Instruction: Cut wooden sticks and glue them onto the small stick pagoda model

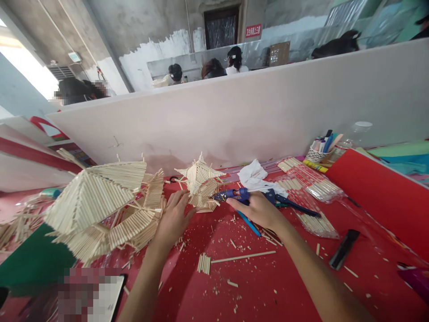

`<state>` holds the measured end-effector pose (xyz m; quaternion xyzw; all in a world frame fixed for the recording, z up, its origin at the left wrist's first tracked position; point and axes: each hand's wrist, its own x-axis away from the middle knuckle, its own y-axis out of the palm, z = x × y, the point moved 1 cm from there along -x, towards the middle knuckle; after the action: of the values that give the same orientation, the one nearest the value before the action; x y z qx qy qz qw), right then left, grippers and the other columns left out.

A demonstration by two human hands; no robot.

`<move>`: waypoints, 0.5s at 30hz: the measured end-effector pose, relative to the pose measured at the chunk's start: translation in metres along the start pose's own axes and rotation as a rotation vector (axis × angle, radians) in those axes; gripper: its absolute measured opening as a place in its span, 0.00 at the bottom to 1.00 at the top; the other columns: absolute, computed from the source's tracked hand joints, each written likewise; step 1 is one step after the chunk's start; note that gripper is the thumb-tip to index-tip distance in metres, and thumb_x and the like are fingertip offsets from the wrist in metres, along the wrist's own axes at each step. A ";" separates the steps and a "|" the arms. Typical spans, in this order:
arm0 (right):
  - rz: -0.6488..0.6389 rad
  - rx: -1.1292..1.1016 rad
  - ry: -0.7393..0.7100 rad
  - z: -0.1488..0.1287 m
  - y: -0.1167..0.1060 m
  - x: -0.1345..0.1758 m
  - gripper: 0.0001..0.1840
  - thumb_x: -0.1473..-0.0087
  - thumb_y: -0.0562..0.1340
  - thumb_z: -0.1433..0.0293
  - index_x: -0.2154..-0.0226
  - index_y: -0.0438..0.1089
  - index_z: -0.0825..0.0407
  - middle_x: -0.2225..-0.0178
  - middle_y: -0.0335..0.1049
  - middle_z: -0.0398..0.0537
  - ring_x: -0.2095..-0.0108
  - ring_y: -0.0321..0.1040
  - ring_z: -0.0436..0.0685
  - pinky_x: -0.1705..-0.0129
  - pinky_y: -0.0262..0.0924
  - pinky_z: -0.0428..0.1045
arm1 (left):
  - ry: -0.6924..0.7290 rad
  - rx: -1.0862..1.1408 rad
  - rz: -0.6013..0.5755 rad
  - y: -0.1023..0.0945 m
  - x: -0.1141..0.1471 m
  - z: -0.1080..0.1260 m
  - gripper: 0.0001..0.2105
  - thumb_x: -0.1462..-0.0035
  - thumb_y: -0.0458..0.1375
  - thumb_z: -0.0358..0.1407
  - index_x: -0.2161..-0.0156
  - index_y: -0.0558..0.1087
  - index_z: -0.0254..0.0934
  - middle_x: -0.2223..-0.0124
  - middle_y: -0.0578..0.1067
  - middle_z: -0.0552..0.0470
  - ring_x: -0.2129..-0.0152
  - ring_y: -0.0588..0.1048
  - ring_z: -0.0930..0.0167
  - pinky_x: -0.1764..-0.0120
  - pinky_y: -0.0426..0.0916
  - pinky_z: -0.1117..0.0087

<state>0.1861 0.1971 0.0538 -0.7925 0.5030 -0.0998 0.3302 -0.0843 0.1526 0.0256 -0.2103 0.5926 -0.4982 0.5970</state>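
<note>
My right hand [264,210] is wrapped round a blue hot glue gun [234,194], its nozzle pointing left at a small pavilion model [200,176] built of thin wooden sticks. The nozzle tip is close to the model's lower right edge; contact cannot be made out. At the model's left side, my left hand [176,212] grips its edge, fingers behind and thumb in front, with the fingertips partly hidden. Left of that hand stands a larger stick pavilion [97,197] with a pitched roof and a curved walkway. Short cut sticks [204,264] and one long stick [243,256] lie nearer me.
Bagged sticks [308,179], a crumpled white tissue [253,174] and a pen cup [317,154] sit at the back right. A black-handled tool [344,249] lies at right. A pale partition [228,116] rises behind the red table [254,290]; people sit beyond it.
</note>
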 end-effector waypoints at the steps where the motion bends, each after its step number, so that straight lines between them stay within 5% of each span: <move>1: 0.003 0.009 0.002 0.000 0.000 0.000 0.24 0.40 0.55 0.50 0.77 0.66 0.49 0.79 0.67 0.43 0.75 0.62 0.54 0.68 0.55 0.50 | 0.001 0.008 -0.001 0.001 0.001 -0.001 0.17 0.40 0.62 0.35 0.46 0.69 0.40 0.45 0.72 0.43 0.47 0.71 0.61 0.47 0.69 0.58; 15: 0.052 0.125 -0.023 -0.006 -0.001 0.004 0.22 0.39 0.56 0.49 0.71 0.71 0.48 0.71 0.73 0.50 0.69 0.68 0.58 0.65 0.57 0.53 | -0.021 0.054 -0.039 0.001 0.001 0.003 0.19 0.36 0.56 0.40 0.42 0.67 0.37 0.43 0.72 0.39 0.44 0.70 0.60 0.44 0.69 0.55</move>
<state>0.1857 0.1914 0.0580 -0.7579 0.5125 -0.1134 0.3874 -0.0814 0.1511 0.0253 -0.2107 0.5684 -0.5236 0.5987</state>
